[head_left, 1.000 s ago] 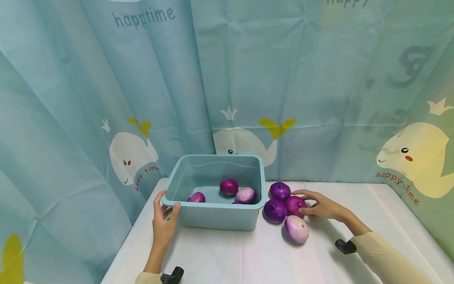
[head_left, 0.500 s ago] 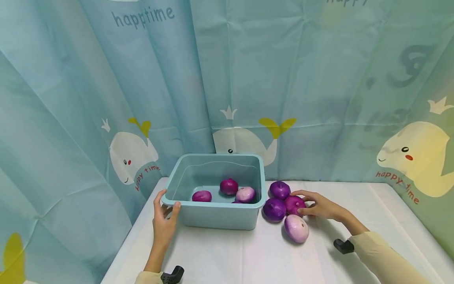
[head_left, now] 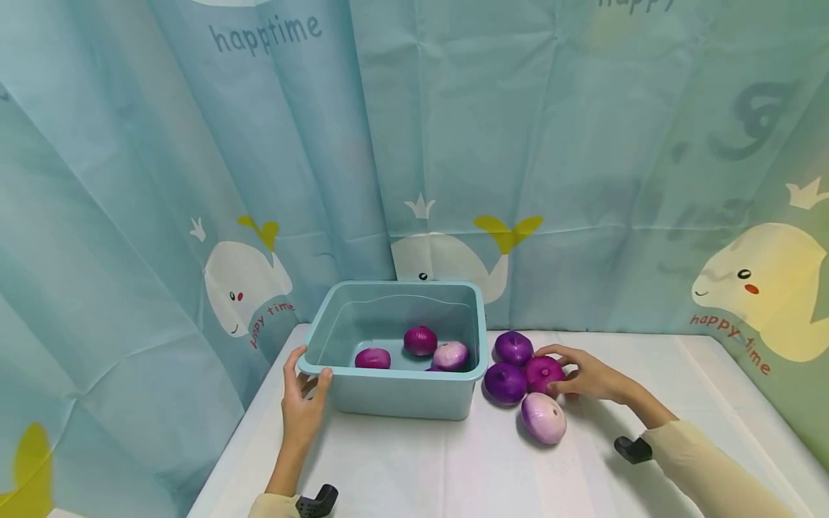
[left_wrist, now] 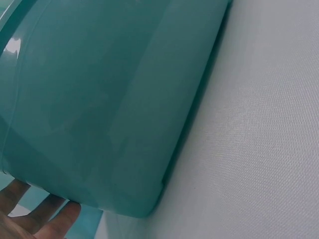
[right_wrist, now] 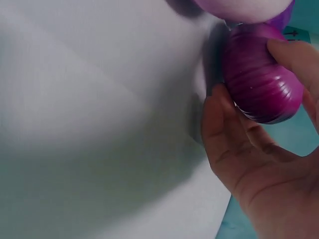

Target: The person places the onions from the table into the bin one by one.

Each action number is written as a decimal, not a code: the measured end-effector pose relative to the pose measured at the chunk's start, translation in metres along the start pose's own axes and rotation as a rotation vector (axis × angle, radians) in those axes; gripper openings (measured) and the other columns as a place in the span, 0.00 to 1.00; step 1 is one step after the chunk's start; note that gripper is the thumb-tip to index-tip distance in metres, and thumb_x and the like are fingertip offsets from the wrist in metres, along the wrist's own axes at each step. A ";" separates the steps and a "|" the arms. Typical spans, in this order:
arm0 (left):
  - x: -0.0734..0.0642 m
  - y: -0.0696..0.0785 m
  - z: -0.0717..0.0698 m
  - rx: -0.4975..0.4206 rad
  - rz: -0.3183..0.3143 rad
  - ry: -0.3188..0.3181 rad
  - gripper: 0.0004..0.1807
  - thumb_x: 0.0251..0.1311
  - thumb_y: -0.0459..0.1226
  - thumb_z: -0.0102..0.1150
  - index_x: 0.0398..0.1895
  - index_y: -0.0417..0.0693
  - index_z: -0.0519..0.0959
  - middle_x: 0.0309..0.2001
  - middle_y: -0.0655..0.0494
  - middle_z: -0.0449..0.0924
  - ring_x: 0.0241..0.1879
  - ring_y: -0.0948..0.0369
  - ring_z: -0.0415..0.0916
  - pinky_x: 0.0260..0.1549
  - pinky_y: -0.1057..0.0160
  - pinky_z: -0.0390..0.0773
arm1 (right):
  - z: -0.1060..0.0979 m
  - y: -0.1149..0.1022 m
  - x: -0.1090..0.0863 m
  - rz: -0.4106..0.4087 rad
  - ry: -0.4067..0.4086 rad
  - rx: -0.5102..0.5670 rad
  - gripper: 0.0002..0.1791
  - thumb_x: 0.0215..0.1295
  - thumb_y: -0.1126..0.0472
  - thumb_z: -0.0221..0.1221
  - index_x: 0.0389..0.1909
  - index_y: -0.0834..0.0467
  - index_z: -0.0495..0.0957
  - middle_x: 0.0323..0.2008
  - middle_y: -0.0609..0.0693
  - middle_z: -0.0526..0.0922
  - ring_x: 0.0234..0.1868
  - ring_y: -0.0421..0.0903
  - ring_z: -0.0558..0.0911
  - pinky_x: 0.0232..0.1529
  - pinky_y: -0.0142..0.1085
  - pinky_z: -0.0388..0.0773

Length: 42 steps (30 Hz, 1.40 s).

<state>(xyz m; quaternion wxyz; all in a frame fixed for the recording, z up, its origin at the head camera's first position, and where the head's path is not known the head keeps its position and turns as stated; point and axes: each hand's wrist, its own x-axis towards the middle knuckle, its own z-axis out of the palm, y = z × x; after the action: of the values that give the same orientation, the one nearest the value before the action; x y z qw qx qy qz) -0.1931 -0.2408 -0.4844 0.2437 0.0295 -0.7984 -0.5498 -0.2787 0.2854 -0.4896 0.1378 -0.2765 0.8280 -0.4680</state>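
Note:
My left hand grips the front left corner of a pale blue plastic bin, thumb on the front rim and fingers round the side. In the left wrist view its fingertips touch the bin's wall. Inside the bin lie several red onions, among them a magenta onion and a paler onion. Right of the bin, my right hand holds a magenta onion between thumb and fingers; the right wrist view shows this onion close up, low at the tabletop.
Against the held onion's group sit two dark purple onions and a whitish purple onion. A white cloth covers the table. Blue-green curtains hang right behind the bin and along the left.
A magenta onion at the bin's front left has rolled a little to the right. Both hands have stayed nearly in place, the right at the same onion.

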 end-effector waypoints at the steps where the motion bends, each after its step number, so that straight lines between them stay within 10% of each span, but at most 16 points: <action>1: 0.000 0.000 0.000 0.000 -0.001 -0.001 0.35 0.72 0.40 0.60 0.78 0.58 0.56 0.72 0.37 0.66 0.59 0.39 0.76 0.43 0.76 0.73 | -0.002 -0.001 0.000 0.000 -0.002 0.009 0.32 0.64 0.66 0.69 0.68 0.61 0.69 0.51 0.64 0.79 0.37 0.52 0.85 0.33 0.43 0.83; 14: 0.000 0.000 0.001 0.009 -0.011 -0.013 0.35 0.73 0.41 0.59 0.78 0.59 0.55 0.72 0.35 0.66 0.60 0.38 0.75 0.48 0.63 0.79 | -0.037 -0.035 -0.002 0.036 0.034 -0.015 0.31 0.65 0.67 0.68 0.68 0.63 0.70 0.52 0.69 0.75 0.40 0.56 0.87 0.34 0.52 0.84; 32: -0.002 0.002 -0.001 -0.013 -0.010 -0.014 0.35 0.74 0.39 0.58 0.79 0.58 0.54 0.72 0.36 0.65 0.59 0.38 0.75 0.44 0.74 0.74 | -0.084 -0.085 0.006 -0.139 0.224 -0.214 0.29 0.61 0.69 0.71 0.63 0.60 0.75 0.55 0.65 0.77 0.30 0.46 0.85 0.31 0.37 0.81; 42: -0.002 0.001 -0.001 0.013 -0.003 -0.011 0.36 0.73 0.40 0.59 0.79 0.58 0.55 0.72 0.36 0.65 0.59 0.37 0.76 0.49 0.57 0.80 | -0.095 -0.099 0.006 -0.134 0.308 -0.313 0.30 0.61 0.65 0.73 0.65 0.55 0.75 0.52 0.61 0.80 0.33 0.44 0.85 0.33 0.36 0.81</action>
<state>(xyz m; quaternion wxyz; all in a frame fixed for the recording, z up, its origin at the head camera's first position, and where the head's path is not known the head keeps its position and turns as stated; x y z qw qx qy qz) -0.1908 -0.2409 -0.4835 0.2385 0.0294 -0.8031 -0.5452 -0.2973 0.3084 -0.3553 -0.0663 -0.2740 0.8815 -0.3788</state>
